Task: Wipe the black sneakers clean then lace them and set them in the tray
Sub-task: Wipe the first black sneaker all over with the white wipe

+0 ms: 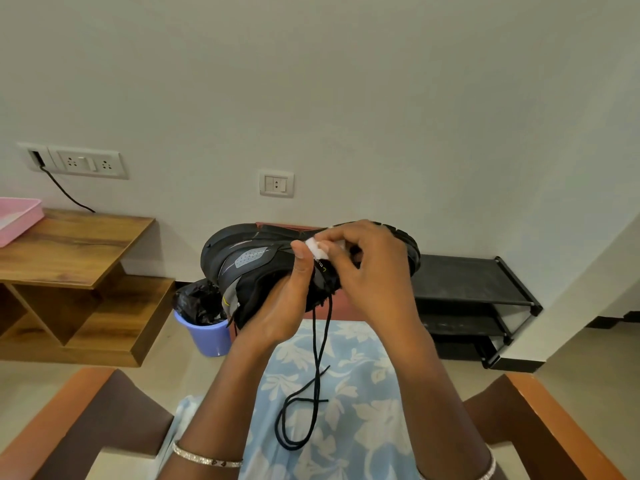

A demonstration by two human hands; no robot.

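A black sneaker lies on its side in the air in front of me, sole turned away toward the wall. My left hand grips it from below, thumb up against the upper. My right hand pinches a small white wipe and presses it on the sneaker near the tongue. The sneaker's black lace hangs loose down onto my lap. A pink tray sits on the wooden shelf at the far left. Only one sneaker is in view.
A wooden stepped shelf stands at left. A blue bin with a black liner sits on the floor below the sneaker. A black shoe rack stands against the wall at right. Wooden chair arms flank my lap.
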